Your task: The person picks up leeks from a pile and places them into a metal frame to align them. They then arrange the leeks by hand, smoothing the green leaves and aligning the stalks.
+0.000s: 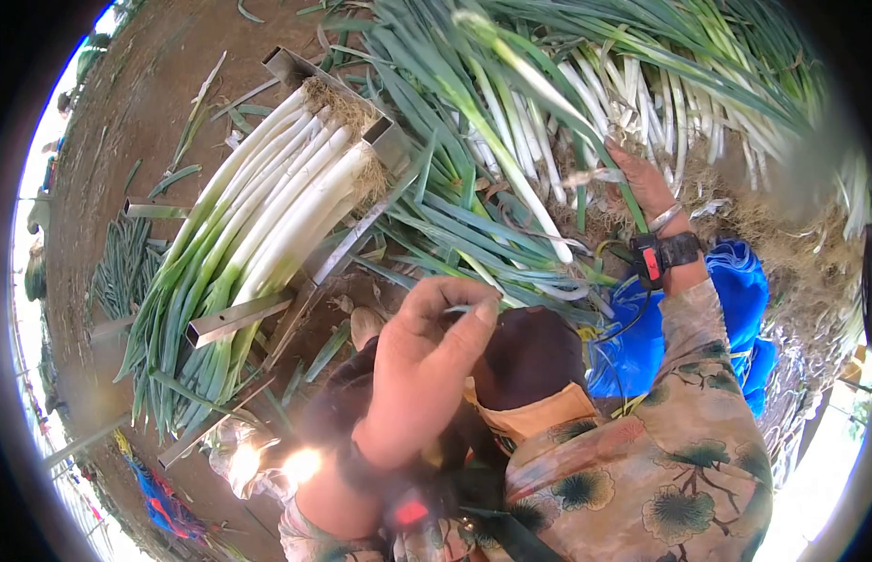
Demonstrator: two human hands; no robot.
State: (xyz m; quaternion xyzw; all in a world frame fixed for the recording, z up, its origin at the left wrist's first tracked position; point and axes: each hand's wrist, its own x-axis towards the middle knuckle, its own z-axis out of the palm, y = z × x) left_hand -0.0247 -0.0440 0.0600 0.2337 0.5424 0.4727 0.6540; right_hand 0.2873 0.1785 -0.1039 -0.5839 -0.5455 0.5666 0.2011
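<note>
My right hand (645,185), with a black band and red-marked device at the wrist, is closed around a long green onion (541,82) near its lower end. The stalk points up and left, and a loose green leaf hangs across the wrist. My left hand (431,361) is raised in front of my lap with thumb and forefinger pinched together; a small pale sliver may be between them, but I cannot make it out. Beyond my right hand lies a large pile of green onions (679,103) with roots on. Another onion (511,150) lies loose across leaves nearer me.
At left, a metal rack (239,321) holds a bundle of trimmed green onions (277,201), roots at the upper end. Blue fabric (736,286) lies beside my right forearm. Loose leaves (177,180) litter the brown ground (160,94). A red-and-blue item (169,501) lies at lower left.
</note>
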